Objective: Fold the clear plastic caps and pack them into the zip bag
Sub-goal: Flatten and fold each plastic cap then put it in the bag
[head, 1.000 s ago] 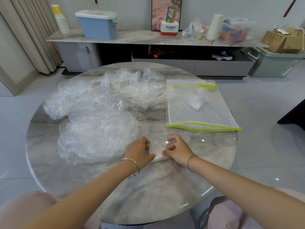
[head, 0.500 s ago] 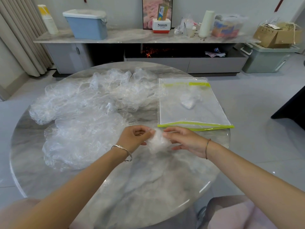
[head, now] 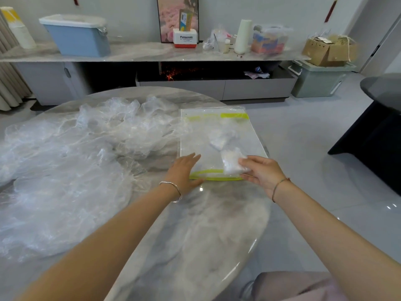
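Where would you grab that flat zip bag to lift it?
Probably pinch the zip bag by its near green edge, coming from the person's side. It lies flat on the table, so only an edge gives a lip, and this one is nearest the left hand; the right hand holds a cap.

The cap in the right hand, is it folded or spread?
Folded: the cap is a small compact wad, pinched by the right hand.

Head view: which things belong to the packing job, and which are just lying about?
Job: zip bag, folded cap in right hand, loose caps, left hand on the bag.
Lying about: blue bin, cardboard box, white roll.
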`<state>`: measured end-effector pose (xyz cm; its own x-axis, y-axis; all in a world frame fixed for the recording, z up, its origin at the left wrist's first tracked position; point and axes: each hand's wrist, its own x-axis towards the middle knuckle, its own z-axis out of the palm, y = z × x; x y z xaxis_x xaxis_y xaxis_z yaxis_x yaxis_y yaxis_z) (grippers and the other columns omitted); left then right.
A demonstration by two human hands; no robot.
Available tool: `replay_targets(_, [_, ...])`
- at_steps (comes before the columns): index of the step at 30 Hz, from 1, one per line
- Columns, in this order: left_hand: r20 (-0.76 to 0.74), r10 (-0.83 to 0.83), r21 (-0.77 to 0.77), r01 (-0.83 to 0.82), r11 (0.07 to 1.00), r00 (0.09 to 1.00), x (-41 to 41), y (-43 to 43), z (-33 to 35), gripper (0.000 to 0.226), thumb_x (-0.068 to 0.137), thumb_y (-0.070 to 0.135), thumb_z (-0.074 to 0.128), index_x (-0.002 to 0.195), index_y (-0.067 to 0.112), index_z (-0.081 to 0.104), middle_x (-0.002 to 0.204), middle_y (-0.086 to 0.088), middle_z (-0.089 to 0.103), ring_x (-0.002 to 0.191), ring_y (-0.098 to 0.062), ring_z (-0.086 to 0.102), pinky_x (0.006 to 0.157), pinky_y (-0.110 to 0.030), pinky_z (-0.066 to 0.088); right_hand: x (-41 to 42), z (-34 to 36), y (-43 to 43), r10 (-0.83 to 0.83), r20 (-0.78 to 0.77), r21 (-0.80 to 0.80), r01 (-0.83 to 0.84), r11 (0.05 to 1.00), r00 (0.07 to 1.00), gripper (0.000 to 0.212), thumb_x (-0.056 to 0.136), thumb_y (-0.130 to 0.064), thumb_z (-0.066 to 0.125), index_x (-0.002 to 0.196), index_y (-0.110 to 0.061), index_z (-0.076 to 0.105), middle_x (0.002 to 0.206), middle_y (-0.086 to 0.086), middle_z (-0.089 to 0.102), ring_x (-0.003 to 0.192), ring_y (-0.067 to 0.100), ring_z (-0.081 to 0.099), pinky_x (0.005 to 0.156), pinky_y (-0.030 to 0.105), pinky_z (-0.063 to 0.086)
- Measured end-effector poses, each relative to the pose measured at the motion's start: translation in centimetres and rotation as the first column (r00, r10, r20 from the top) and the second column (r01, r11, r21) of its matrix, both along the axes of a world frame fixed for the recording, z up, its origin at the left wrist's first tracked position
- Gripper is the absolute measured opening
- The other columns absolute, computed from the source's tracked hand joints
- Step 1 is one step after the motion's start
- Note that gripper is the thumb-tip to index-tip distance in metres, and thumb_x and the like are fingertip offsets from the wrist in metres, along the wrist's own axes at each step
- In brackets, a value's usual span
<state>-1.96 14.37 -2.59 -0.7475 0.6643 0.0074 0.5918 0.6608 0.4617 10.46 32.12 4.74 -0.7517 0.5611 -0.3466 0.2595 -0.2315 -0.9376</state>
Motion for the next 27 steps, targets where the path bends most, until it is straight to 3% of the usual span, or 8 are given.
replay_targets(6, [-0.066,0.025,-0.049,-0.029,0.998,0.998,-1.6,1.6,0.3,0.037,0.098,0.036,0.044,0.133,0.028,0.051,0.141,0.004,0.048,0.127,-0.018,0.044,0.101,-0.032,0.038,0.3,-0.5,0.9,-0.006,-0.034,0.034,0.007,0.999,0.999,0.013,0.083,-0.004,0.068,0.095,-0.003,0.065,0.086,0.008,0.061,0.071,0.016,0.059,0.062,0.022,0.058])
replay_targets(9, [-0.125,0.071,-0.008,-0.072,0.997,0.990,-1.1,1.7,2.5,0.037,0.100,0.041,0.034,0.128,0.031,0.056,0.125,0.000,0.061,0.116,-0.024,0.054,0.085,-0.033,0.043,0.1,-0.4,0.7,-0.066,-0.144,0.291,0.106,0.951,0.987,0.009,0.085,-0.002,0.065,0.088,-0.009,0.062,0.079,0.005,0.059,0.066,0.012,0.056,0.057,0.023,0.057])
replay_targets(14, [-0.094,0.188,0.351,-0.144,0.925,0.978,0.0,2.2,5.4,0.036,0.101,0.036,0.033,0.127,0.028,0.058,0.102,-0.008,0.069,0.097,-0.029,0.060,0.074,-0.034,0.045,-0.4,-0.3,0.0,0.195,-0.290,0.869,0.173,0.464,0.937,0.009,0.082,-0.007,0.063,0.083,-0.016,0.061,0.086,-0.004,0.055,0.076,0.005,0.054,0.062,0.023,0.047])
replay_targets(18, [0.024,0.203,0.496,-0.188,0.848,0.979,1.2,2.8,6.4,0.036,0.101,0.039,0.035,0.122,0.028,0.061,0.081,-0.003,0.066,0.085,-0.025,0.060,0.069,-0.033,0.044,-1.4,-0.9,-0.9,0.346,-0.085,0.993,0.110,-0.053,0.935,0.013,0.071,-0.007,0.052,0.079,-0.014,0.060,0.077,0.001,0.054,0.075,0.014,0.047,0.046,0.026,0.038])
replay_targets(20, [0.076,0.187,0.515,-0.199,0.834,0.979,1.5,2.7,6.7,0.041,0.098,0.049,0.033,0.123,0.031,0.060,0.087,-0.003,0.069,0.086,-0.021,0.061,0.072,-0.032,0.044,-2.4,-1.9,-0.6,0.304,0.015,0.987,0.035,-0.156,0.952,0.018,0.062,0.002,0.060,0.073,-0.012,0.060,0.073,0.005,0.053,0.071,0.019,0.048,0.042,0.024,0.032])
replay_targets(23, [0.128,0.144,0.568,-0.192,0.800,0.981,1.8,2.1,6.7,0.046,0.095,0.053,0.031,0.122,0.032,0.060,0.102,0.002,0.070,0.098,-0.013,0.062,0.084,-0.029,0.045,-3.3,-3.0,0.4,0.159,0.276,0.959,-0.261,-0.107,0.948,0.019,0.076,0.000,0.065,0.092,-0.010,0.066,0.095,0.011,0.059,0.092,0.030,0.058,0.055,0.033,0.040])
replay_targets(25, [0.148,0.137,0.585,-0.199,0.787,0.979,1.9,1.8,6.7,0.036,0.100,0.041,0.035,0.123,0.029,0.061,0.115,0.004,0.067,0.109,-0.011,0.059,0.085,-0.022,0.044,-3.6,-4.2,1.2,0.110,0.514,0.855,-0.518,0.007,0.851,0.032,0.096,-0.028,0.049,0.124,-0.016,0.057,0.126,0.007,0.053,0.122,0.024,0.046,0.085,0.033,0.041])
replay_targets(27, [0.162,0.134,0.580,-0.204,0.789,0.978,2.0,1.5,6.6,0.036,0.100,0.038,0.035,0.123,0.028,0.061,0.120,0.004,0.065,0.113,-0.009,0.057,0.085,-0.018,0.042,-3.6,-5.3,1.3,0.121,0.679,0.724,-0.688,0.051,0.724,0.049,0.100,-0.044,0.031,0.144,-0.022,0.035,0.150,0.002,0.033,0.140,0.019,0.026,0.108,0.029,0.025])
